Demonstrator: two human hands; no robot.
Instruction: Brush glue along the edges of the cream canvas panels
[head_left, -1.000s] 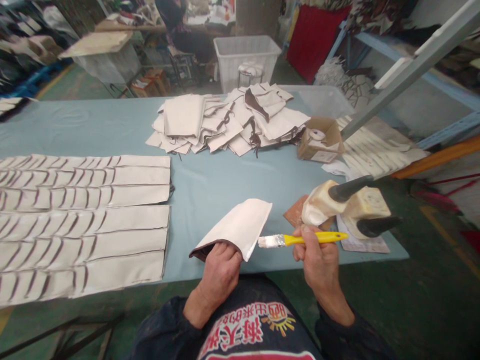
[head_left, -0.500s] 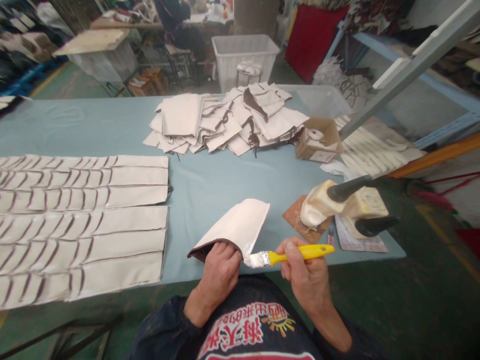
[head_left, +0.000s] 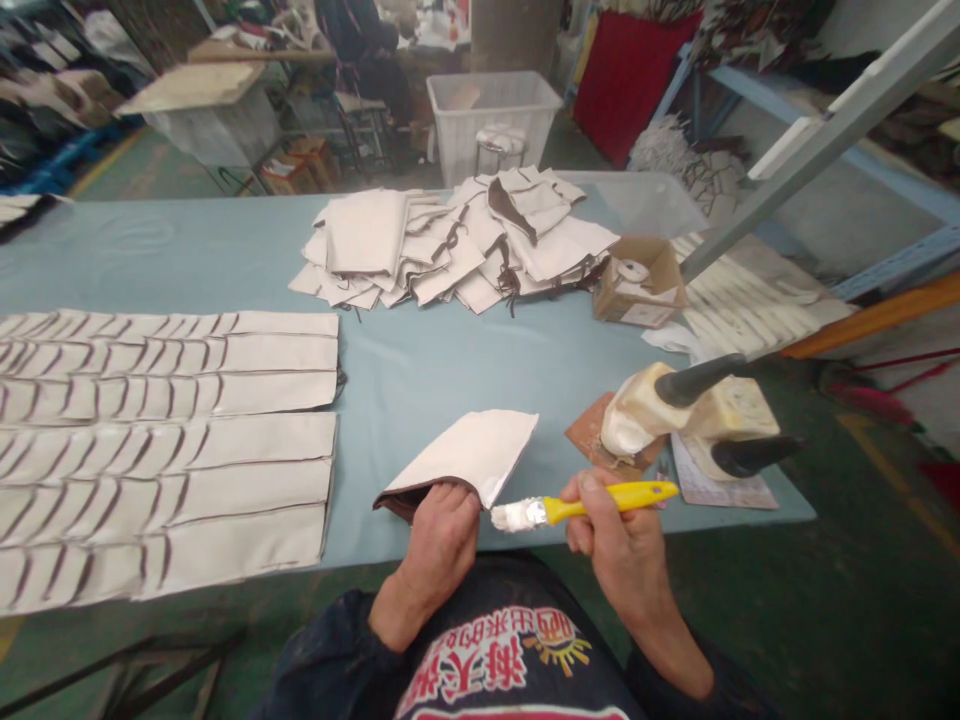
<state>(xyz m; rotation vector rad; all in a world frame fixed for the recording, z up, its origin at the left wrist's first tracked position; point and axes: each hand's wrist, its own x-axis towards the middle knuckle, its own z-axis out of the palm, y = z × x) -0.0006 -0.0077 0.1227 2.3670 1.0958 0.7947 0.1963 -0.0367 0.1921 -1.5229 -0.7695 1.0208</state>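
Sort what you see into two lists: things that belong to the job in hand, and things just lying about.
Belongs to the job:
cream piece, gripped by the left hand
yellow-handled brush, in the right hand
probably the heap and rows of similar pieces

Apparently just lying about:
cardboard box
red sheet
plastic bin

This is a workshop where many like pieces are handled. A long table point(head_left: 450, 365) bears a loose pile point(head_left: 367, 230) of cream, dark-edged pieces and tight rows point(head_left: 277, 345) of more, with a paint-type brush point(head_left: 637, 495) and bottles point(head_left: 634, 415). Behind stand a plastic tub point(head_left: 491, 115), a seated worker point(head_left: 356, 45) and a green floor point(head_left: 176, 172) with yellow lines.
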